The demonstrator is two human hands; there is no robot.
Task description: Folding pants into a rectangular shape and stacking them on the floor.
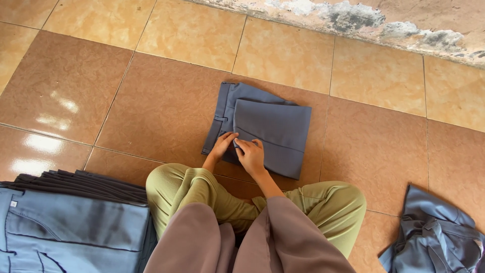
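A pair of grey-blue trousers (273,126) lies folded into a compact rectangle on the tiled floor in front of my crossed legs. My left hand (222,145) rests on its near left edge, by the waistband with a belt loop. My right hand (251,153) presses flat on the near edge of the top fold, fingers touching those of the left hand. Both hands lie on the cloth, fingers together, pinching the near edge.
A stack of folded grey-blue and dark garments (70,217) sits at my left knee. A crumpled grey-blue garment (437,237) lies at the lower right. A stained wall base (364,17) runs along the far side. The floor is glossy tan tile (65,86).
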